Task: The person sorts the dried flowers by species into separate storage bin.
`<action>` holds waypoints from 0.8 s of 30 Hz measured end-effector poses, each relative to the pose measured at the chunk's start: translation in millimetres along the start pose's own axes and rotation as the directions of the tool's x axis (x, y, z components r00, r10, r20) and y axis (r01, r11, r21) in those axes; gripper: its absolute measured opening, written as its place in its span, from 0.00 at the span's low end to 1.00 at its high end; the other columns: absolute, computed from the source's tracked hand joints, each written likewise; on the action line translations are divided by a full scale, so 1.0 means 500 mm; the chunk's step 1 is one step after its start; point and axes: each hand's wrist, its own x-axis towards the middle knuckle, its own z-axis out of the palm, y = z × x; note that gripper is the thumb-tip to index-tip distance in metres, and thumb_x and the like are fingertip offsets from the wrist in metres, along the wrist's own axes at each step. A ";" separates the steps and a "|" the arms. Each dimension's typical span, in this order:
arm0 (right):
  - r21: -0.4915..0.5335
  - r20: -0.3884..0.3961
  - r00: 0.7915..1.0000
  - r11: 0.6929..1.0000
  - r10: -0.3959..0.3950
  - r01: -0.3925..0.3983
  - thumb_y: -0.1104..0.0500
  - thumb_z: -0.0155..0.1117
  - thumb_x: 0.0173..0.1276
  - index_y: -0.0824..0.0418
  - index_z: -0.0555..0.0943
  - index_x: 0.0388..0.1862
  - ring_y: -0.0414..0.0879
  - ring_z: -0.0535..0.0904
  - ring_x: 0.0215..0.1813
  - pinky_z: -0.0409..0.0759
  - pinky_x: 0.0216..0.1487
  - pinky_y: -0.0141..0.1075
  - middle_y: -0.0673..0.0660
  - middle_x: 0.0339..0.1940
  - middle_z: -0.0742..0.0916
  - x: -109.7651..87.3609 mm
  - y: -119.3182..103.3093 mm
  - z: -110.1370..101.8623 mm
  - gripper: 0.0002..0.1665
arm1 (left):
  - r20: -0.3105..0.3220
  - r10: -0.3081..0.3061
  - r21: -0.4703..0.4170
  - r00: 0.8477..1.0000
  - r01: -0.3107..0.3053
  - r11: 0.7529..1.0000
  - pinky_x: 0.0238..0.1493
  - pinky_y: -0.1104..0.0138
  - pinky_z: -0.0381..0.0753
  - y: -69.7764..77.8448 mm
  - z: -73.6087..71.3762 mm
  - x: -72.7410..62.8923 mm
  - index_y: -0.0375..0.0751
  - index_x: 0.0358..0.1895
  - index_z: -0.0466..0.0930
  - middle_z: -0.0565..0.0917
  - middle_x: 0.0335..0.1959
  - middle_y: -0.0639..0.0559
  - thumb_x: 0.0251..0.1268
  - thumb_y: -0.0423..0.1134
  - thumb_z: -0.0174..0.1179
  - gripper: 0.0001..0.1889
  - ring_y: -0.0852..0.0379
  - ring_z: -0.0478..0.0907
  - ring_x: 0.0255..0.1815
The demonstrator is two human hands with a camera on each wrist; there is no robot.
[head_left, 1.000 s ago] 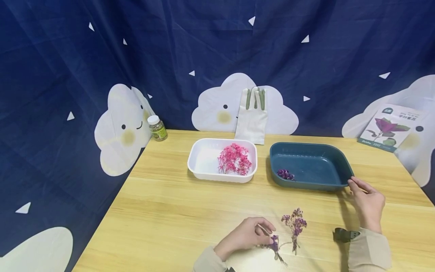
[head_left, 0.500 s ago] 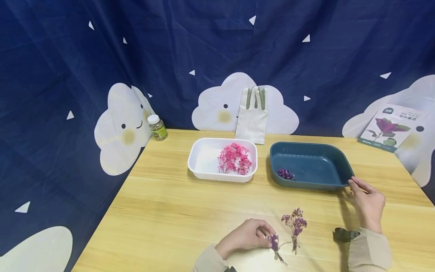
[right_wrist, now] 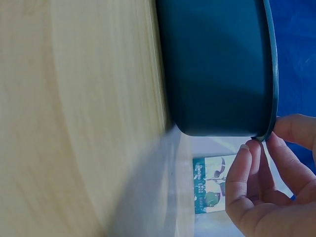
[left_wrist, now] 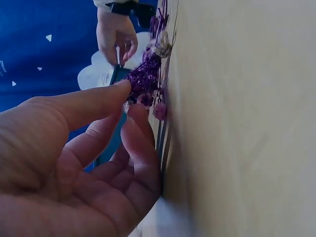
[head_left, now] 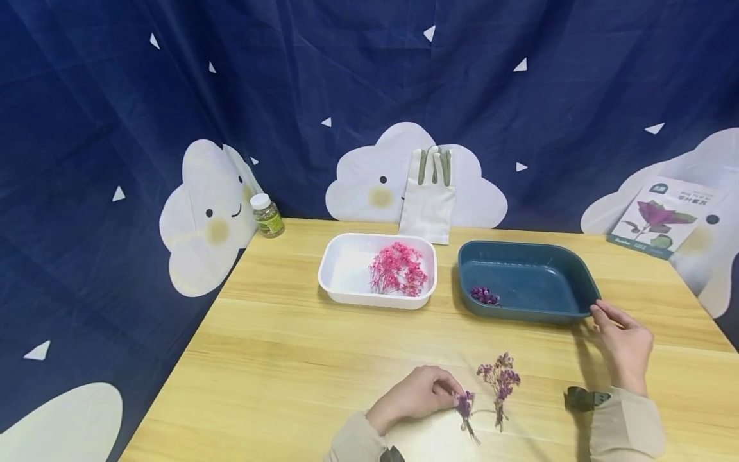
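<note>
Near the front of the table, my left hand [head_left: 418,393] pinches a small bunch of dried purple flowers [head_left: 464,403] by its blossoms. Thumb and a fingertip meet at the flower heads [left_wrist: 143,76] in the left wrist view; the bunch lies low along the tabletop, stems pointing away from the palm. Just right of it lies a second purple bunch [head_left: 501,378]. My right hand [head_left: 625,343] grips the near right corner of a dark teal tray [head_left: 537,285], thumb and fingers on its rim [right_wrist: 272,64]. A few purple flowers [head_left: 485,296] lie inside that tray's near left corner.
A white tray [head_left: 346,266] with pink dried flowers [head_left: 398,269] stands left of the teal one. Behind them, white-and-green gloves [head_left: 427,192] lean on the curtain. A lidded jar [head_left: 267,217] stands back left, and a seed packet [head_left: 658,218] leans back right.
The left fingers have closed on the purple bunch, and it has shifted slightly left with its stems swinging a little. The right hand and both trays stay put.
</note>
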 end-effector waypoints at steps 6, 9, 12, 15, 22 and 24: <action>0.015 -0.006 1.000 1.000 -0.007 0.007 0.60 0.70 0.61 0.40 0.87 0.25 0.26 0.80 0.20 0.76 0.23 0.17 0.31 0.16 0.84 -0.001 0.001 0.003 0.12 | -0.140 0.030 0.041 0.990 -0.024 0.999 0.38 0.78 0.73 -0.003 -0.015 0.013 0.44 0.44 0.86 0.80 0.39 0.55 0.61 0.33 0.62 0.09 0.73 0.71 0.32; 0.020 -0.010 1.000 1.000 -0.011 0.012 0.60 0.70 0.61 0.41 0.88 0.24 0.26 0.79 0.20 0.76 0.23 0.17 0.31 0.16 0.84 -0.002 0.001 0.004 0.12 | -0.200 0.037 0.052 0.979 -0.027 0.998 0.35 0.79 0.72 0.000 -0.017 0.012 0.44 0.46 0.85 0.77 0.35 0.55 0.61 0.31 0.62 0.11 0.72 0.67 0.31; 0.016 -0.011 1.000 1.000 -0.016 0.016 0.60 0.70 0.61 0.41 0.88 0.24 0.26 0.79 0.20 0.76 0.23 0.17 0.31 0.16 0.84 -0.001 0.001 0.005 0.12 | -0.215 0.028 0.029 0.976 -0.022 0.999 0.31 0.79 0.71 0.005 -0.013 0.003 0.41 0.45 0.82 0.74 0.31 0.57 0.60 0.31 0.63 0.10 0.72 0.67 0.27; 0.007 -0.013 1.000 1.000 -0.020 0.020 0.60 0.70 0.61 0.40 0.88 0.24 0.25 0.79 0.20 0.76 0.23 0.16 0.31 0.16 0.84 0.000 0.000 0.004 0.12 | -0.169 0.010 -0.006 0.986 -0.012 1.000 0.28 0.79 0.72 0.011 -0.008 -0.005 0.40 0.43 0.82 0.76 0.27 0.59 0.58 0.30 0.64 0.09 0.71 0.69 0.23; 0.009 -0.013 1.000 1.000 -0.022 0.022 0.60 0.70 0.61 0.40 0.87 0.24 0.25 0.79 0.20 0.76 0.23 0.16 0.31 0.16 0.84 0.001 -0.001 0.003 0.13 | -0.064 0.049 0.066 0.997 -0.045 0.997 0.32 0.80 0.74 0.016 0.006 -0.004 0.40 0.43 0.85 0.83 0.24 0.57 0.58 0.32 0.65 0.09 0.74 0.71 0.23; 0.006 -0.012 1.000 1.000 -0.019 0.019 0.60 0.70 0.61 0.40 0.87 0.24 0.25 0.79 0.20 0.76 0.23 0.16 0.32 0.16 0.84 0.000 -0.001 0.003 0.13 | -0.063 0.054 0.078 0.997 -0.049 0.996 0.33 0.80 0.74 0.017 0.008 -0.001 0.40 0.43 0.85 0.84 0.25 0.56 0.59 0.32 0.65 0.09 0.74 0.71 0.23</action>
